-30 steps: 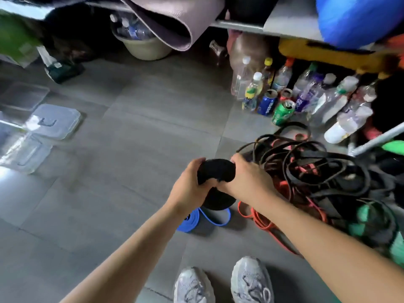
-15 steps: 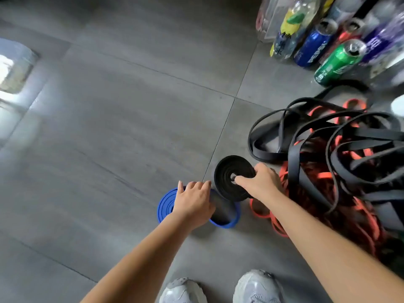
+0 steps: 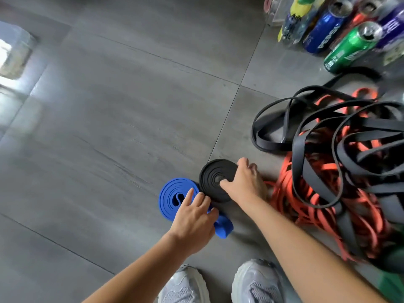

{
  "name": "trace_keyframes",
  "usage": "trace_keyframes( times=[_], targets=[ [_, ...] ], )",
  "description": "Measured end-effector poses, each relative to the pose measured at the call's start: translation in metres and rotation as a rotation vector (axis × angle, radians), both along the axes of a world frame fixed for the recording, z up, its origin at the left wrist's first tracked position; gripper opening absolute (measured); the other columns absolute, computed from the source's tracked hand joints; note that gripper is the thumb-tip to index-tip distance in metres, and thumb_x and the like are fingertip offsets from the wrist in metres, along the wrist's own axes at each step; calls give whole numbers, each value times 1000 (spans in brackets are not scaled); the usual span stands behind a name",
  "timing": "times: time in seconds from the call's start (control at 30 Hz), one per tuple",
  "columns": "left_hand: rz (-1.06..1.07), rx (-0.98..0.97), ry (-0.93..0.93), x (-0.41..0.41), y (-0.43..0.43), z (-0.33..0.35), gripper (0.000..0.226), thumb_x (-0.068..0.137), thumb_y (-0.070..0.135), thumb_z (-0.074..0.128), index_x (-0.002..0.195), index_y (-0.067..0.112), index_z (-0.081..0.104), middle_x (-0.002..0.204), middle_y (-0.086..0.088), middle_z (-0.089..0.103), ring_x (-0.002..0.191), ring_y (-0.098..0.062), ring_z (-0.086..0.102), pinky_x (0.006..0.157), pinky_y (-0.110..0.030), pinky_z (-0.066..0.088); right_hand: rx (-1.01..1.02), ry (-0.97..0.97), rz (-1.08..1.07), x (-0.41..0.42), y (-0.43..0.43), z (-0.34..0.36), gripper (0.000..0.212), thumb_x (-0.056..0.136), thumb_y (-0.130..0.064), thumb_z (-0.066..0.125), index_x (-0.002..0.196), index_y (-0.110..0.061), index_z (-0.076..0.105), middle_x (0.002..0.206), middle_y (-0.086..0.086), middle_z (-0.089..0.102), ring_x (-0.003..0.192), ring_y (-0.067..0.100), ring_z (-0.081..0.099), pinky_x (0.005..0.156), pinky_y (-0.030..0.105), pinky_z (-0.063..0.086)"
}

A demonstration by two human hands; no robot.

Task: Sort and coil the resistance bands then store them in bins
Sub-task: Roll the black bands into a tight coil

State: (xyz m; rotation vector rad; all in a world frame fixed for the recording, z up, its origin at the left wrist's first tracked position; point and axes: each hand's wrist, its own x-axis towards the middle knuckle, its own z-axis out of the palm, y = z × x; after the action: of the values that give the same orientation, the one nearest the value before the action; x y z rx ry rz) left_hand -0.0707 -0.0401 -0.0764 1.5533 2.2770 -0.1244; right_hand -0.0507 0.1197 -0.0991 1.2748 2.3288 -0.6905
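A black coiled band [image 3: 211, 174] lies flat on the grey tile floor, touching a blue coiled band [image 3: 171, 199] on its left. My right hand [image 3: 246, 185] holds the black coil, thumb on its top near the centre and fingers curled over its right edge. Resting on the near side of the blue coil is my left hand [image 3: 194, 218], its straight fingers pressing on it. The blue band's loose end [image 3: 224, 228] sticks out below that hand. To the right sits a tangled pile of black and orange bands [image 3: 328, 162].
Drink cans [image 3: 349, 47] and bottles stand at the top right beside the pile. A clear plastic container [image 3: 13, 53] shows blurred at the far left. My two grey shoes [image 3: 183, 285] are at the bottom edge. Bare tiles stretch across the left and centre.
The black coil was held up in both hands; now it lies flat on the floor beside the blue coil. My left hand has moved onto the blue coil. The camera has tilted down.
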Motion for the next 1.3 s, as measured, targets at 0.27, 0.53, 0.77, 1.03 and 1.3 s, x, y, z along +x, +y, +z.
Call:
trace_keyframes(
  times=[0.27, 0.53, 0.77, 1.03, 1.3],
  targets=[
    [248, 159, -90, 5, 2, -1, 38, 67, 27, 69, 104, 18, 69, 106, -6, 63, 98, -28, 61, 87, -36, 49, -35, 64, 145, 24, -4, -3, 54, 84, -44, 62, 126, -19, 39, 126, 12, 50, 118, 34, 47, 91, 38, 40],
    [189, -175, -106, 4, -9, -27, 73, 95, 46, 33, 149, 21, -10, 154, -10, -22, 141, -29, -23, 111, -42, -17, -175, 66, 214, 36, 6, 3, 68, 89, -37, 57, 147, -19, 26, 147, 7, 36, 135, 27, 34, 109, 38, 31],
    [152, -324, -147, -4, -2, -32, 82, 92, 60, 27, 146, 22, -21, 144, -1, -37, 137, -23, -32, 114, -46, -12, 334, 364, -78, 67, 55, 33, 42, 80, -26, 68, 119, -18, 59, 121, 8, 56, 115, 31, 50, 92, 42, 35],
    [229, -322, -295, -27, 11, -1, 74, 94, 49, 40, 151, 28, -3, 158, 4, -12, 146, -15, -10, 118, -42, 7, 309, -176, 110, 122, 105, 53, 52, 85, -50, 58, 127, -23, 44, 121, 4, 63, 121, 22, 50, 110, 41, 19],
    [274, -186, -271, -22, 42, 105, 61, 94, 39, 46, 148, 26, 21, 159, 6, -2, 142, -19, 18, 104, -36, 36, 504, -80, 234, 155, 111, 143, 55, 82, -29, 56, 130, -24, 30, 116, 1, 64, 110, 20, 60, 96, 37, 33]
  ],
)
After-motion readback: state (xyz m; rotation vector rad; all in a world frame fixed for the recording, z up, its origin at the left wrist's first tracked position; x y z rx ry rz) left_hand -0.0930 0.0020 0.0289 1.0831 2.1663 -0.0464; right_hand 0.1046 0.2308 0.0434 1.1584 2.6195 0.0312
